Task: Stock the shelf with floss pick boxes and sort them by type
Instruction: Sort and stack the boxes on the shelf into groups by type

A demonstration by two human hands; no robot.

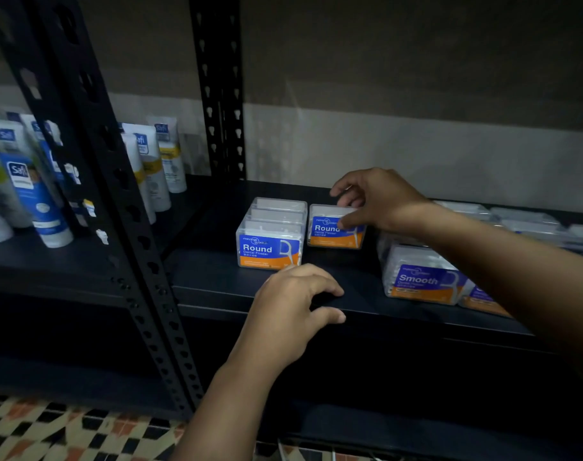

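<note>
Shelf (350, 287): black metal, slotted upright (222, 94) at far left.

Round boxes (272, 239): clear, blue-orange labels; a row running front to back, left of centre on the shelf.

Round box (333, 231): just right of that row, set further back, standing on the shelf.

Right hand (380, 201): fingers and thumb curled over this box's top, pinching it.

Left hand (291, 311): at the near shelf edge, in front of the row; fingers loosely curled, holding nothing.

Smooth boxes (420, 277): near right, partly behind the right forearm.

Clear boxes (523, 221): far right, labels unseen.

Tubes (24, 181): white-blue, upright, next bay left.

Floor (50, 430): patterned tile, below.
</note>
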